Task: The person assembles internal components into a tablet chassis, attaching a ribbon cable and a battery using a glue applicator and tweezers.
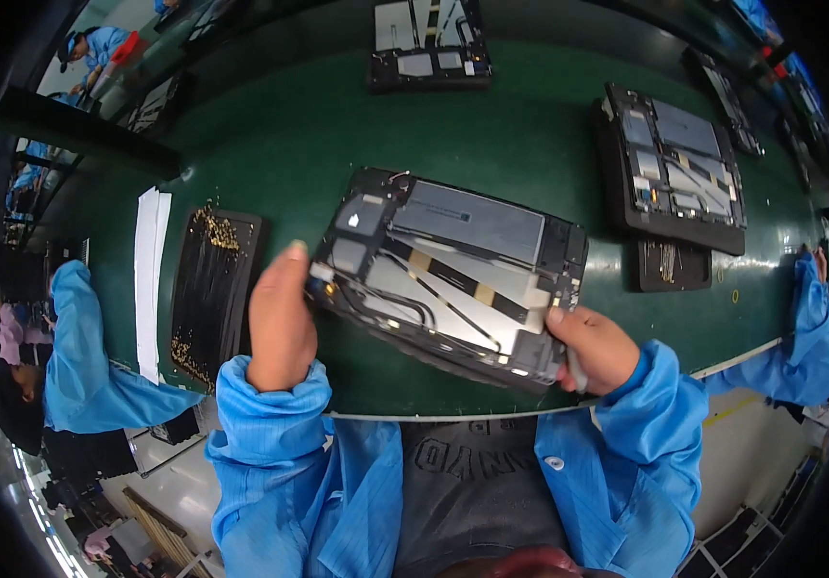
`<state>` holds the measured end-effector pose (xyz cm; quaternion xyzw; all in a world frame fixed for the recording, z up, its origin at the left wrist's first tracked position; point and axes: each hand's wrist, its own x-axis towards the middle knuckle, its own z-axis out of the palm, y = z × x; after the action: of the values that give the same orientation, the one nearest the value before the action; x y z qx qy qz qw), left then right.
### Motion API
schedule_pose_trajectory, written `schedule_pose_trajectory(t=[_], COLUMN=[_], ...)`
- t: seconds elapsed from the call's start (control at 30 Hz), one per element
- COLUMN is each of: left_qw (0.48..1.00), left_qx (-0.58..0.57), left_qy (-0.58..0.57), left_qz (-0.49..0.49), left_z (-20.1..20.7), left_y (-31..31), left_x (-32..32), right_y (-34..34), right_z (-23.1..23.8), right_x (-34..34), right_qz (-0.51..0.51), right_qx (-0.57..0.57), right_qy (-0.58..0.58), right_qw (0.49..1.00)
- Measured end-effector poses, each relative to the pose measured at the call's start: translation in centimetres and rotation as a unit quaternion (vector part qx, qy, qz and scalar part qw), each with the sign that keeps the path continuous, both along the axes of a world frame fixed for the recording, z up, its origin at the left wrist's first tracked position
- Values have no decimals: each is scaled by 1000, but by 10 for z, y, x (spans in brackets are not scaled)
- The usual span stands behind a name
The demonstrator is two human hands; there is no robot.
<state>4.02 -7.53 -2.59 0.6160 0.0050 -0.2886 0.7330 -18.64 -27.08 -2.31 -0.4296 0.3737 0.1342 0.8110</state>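
Observation:
In front of me, an opened tablet (453, 275) is held tilted above the green bench, its right end lower. Its grey battery cells, black and tan ribbon cables and small circuit parts face up. My left hand (283, 318) grips the left edge, thumb up and the other fingers hidden beneath. At the lower right corner my right hand (599, 349) is closed on the tablet, with the thumb on top. A small pale object (576, 370) shows by its fingers; I cannot make out what it is.
On the green bench (289, 125), a black tray (214, 299) of black cables with gold ends lies left, beside white strips (150, 279). Another opened tablet (679, 169) sits right, above a small dark tray (674, 267). One more tablet (429, 43) lies far off. Blue-sleeved people flank me.

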Motion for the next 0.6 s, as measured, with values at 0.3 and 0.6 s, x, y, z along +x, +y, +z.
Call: schedule_pose_trajectory(t=[0.3,0.6], left_qw=[960,955], left_qx=[-171,-210], left_qy=[176,177], left_qz=[-136,109], left_z=[48,25], left_y=[-42,-59], left_x=[-21,103], right_y=[50,43], right_z=[33,-5], right_x=[144,101], right_qz=[-97,-53], right_qx=[-12,-25], right_qy=[-194,-31], right_qw=[976,998])
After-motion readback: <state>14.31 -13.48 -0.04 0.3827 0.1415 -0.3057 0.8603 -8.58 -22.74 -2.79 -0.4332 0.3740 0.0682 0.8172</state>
